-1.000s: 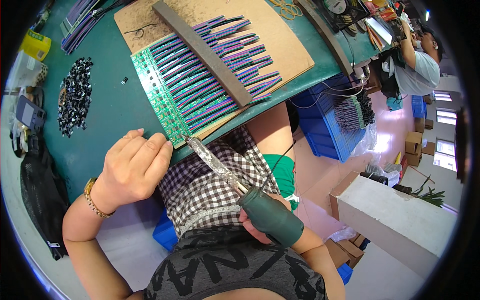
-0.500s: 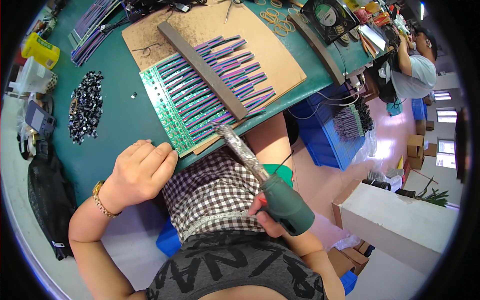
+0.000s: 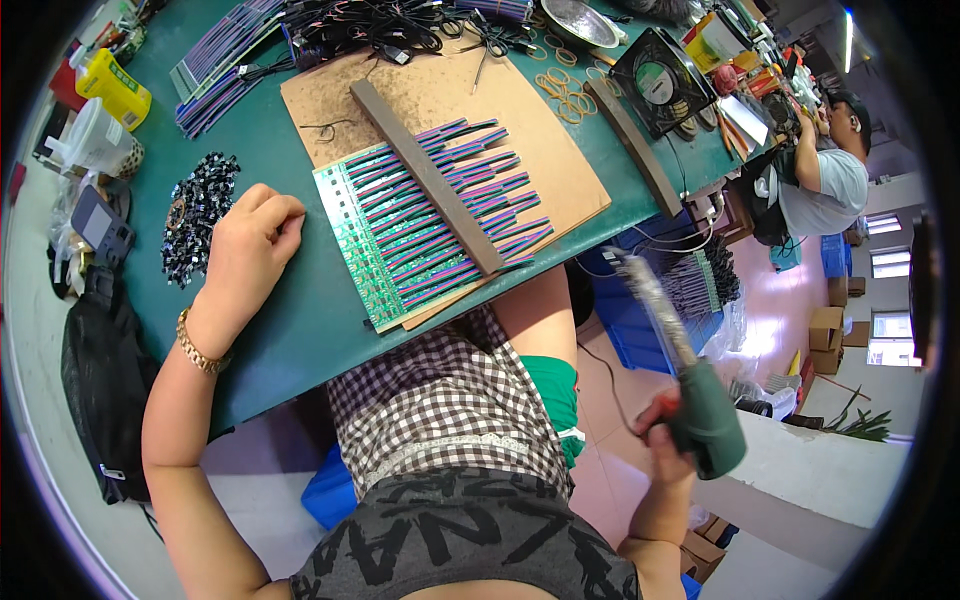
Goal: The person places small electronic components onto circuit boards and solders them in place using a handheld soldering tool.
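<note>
My right hand [image 3: 664, 440] grips a green heat gun [image 3: 712, 425] with a long silvery nozzle, held up to the right, off the table. My left hand [image 3: 250, 240] is over the table beside a pile of small black parts [image 3: 190, 225]. Its fingers are curled in a pinch; whatever is between them is hidden. Right of it lies a green circuit board panel [image 3: 362, 262] with rows of dark striped multi-strand wires [image 3: 480, 180]. A brown flat bar [image 3: 425, 175] rests across the wires. Beneath them is a brown board [image 3: 565, 175].
Black cables [image 3: 370, 30] and more wired strips [image 3: 225, 45] lie at the back. A second bar [image 3: 632, 148], a fan [image 3: 660, 80] and rubber bands [image 3: 565, 95] sit to the right. A blue crate [image 3: 640, 335] stands below the edge. Another person [image 3: 835, 180] works at far right.
My right hand has swung the heat gun away from the wires to the right. My left hand has moved from the panel's near corner up beside the black parts. The view has shifted slightly.
</note>
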`<act>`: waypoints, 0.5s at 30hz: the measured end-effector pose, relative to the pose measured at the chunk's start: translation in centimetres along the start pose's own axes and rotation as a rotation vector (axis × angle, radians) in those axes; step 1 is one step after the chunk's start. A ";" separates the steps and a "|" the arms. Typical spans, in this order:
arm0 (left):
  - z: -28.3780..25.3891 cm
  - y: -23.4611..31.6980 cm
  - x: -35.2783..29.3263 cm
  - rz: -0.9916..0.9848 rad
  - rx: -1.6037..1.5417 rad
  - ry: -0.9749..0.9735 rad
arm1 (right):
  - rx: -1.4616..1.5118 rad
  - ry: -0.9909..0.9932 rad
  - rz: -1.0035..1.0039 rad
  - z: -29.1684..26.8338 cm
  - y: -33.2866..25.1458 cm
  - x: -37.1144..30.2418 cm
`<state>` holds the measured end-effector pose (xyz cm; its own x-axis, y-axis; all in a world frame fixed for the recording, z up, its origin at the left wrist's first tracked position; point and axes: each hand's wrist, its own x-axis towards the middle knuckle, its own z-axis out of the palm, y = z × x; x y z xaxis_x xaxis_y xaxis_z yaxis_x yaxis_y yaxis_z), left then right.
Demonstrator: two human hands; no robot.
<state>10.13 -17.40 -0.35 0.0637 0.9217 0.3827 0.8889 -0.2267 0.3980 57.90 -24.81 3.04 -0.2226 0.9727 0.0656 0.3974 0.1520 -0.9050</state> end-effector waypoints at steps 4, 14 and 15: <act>0.3 0.5 -0.8 -0.014 -0.173 0.033 | 0.221 -0.163 0.205 5.6 -0.1 0.4; 0.9 3.8 -1.8 0.303 -0.346 -0.121 | -0.190 -0.152 -0.798 12.9 1.4 3.9; 1.0 3.7 -1.8 0.349 -0.331 -0.121 | -0.187 -0.154 -0.799 13.0 1.5 3.8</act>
<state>13.73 -19.59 -0.40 0.4014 0.7986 0.4485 0.6150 -0.5979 0.5141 46.05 -23.21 -3.57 -0.6141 0.5268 0.5877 0.2061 0.8259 -0.5248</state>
